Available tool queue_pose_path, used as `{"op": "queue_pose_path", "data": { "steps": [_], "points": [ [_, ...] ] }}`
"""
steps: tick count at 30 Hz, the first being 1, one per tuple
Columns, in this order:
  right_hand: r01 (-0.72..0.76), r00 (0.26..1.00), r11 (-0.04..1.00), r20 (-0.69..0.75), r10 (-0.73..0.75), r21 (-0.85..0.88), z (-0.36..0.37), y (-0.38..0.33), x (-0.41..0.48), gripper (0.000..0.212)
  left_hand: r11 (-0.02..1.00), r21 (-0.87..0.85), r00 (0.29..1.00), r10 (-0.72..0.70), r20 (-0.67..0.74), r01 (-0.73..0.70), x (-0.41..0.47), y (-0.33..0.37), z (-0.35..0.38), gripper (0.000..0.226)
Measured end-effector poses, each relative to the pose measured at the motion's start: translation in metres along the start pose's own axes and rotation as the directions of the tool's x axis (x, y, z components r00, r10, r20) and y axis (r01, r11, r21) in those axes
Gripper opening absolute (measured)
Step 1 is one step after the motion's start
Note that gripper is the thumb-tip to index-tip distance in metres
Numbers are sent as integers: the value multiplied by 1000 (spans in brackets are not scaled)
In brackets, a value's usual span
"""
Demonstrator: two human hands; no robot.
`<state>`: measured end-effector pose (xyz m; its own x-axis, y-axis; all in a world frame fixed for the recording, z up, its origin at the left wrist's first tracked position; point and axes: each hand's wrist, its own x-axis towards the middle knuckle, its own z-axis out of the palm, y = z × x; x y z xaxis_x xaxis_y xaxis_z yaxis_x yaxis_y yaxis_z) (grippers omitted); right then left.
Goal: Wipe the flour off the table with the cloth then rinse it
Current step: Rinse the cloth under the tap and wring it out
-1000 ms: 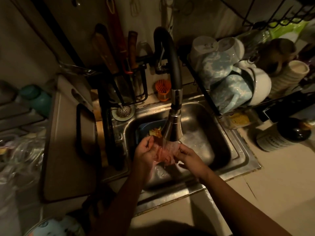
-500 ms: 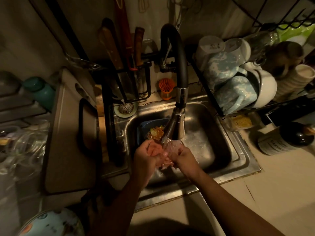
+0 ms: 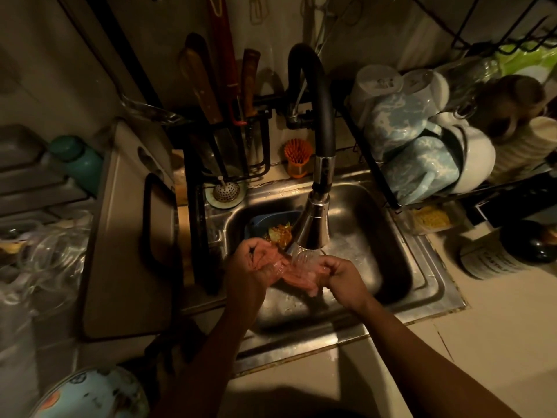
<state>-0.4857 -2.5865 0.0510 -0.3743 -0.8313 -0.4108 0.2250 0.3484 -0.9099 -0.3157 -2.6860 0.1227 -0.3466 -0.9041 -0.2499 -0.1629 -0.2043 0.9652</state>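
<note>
**Cloth under the tap, both hands on it**

Dim kitchen corner, pale worktop along the near edge, steel sink sunk into it at centre. Nearest, at 7 o'clock, part of a light blue patterned dish. Rising from 6 o'clock, two bare forearms over the basin. Left hand curled shut around one end of a pinkish cloth; right hand pinching the other end between thumb and fingers. Cloth stretched between them, wet, over the basin at centre, directly beneath the spray head, water running onto it. Just beyond the left hand, a blue bowl with yellowish scraps, inside the basin. At 9 o'clock, a pale cutting board with a dark handle slot, leaning beside the sink. At 3 o'clock, a dark round jar on the worktop. Farther, at 11 o'clock, a metal strainer plug on the sink ledge. Behind, an orange brush cup beside the black faucet neck. At 12 o'clock, knives with wooden handles in a rack. At 2 o'clock, a dish rack stacked with white and blue mottled cups.
</note>
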Motion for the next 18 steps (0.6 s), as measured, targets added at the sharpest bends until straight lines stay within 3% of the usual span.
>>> {"op": "queue_pose_path", "data": {
  "steps": [2,4,7,9,13,16,18],
  "points": [
    [-8,1000,1000,12,9,-19,2,-5,3,37,1000,-6,1000,-2,21,2,1,-1,1,40],
    [-24,993,998,117,31,-60,2,-8,5,42,1000,-6,1000,1,30,-1,4,-1,3,39],
    [-101,943,984,302,142,-147,8,-22,-2,32,1000,-15,999,3,39,-3,9,4,4,41],
    [-108,932,987,335,142,-118,11,-25,-2,29,999,10,999,34,40,-34,14,8,1,44],
    [-76,952,997,295,81,-30,9,-29,-2,27,996,-17,993,87,83,-86,20,11,-8,39],
    [-38,986,998,163,44,-42,5,-26,-2,21,983,-129,984,143,106,-129,16,6,-13,30],
    [-14,992,997,123,23,-74,3,-23,-4,8,975,-196,986,128,108,-105,16,0,-15,29]
  ]
}}
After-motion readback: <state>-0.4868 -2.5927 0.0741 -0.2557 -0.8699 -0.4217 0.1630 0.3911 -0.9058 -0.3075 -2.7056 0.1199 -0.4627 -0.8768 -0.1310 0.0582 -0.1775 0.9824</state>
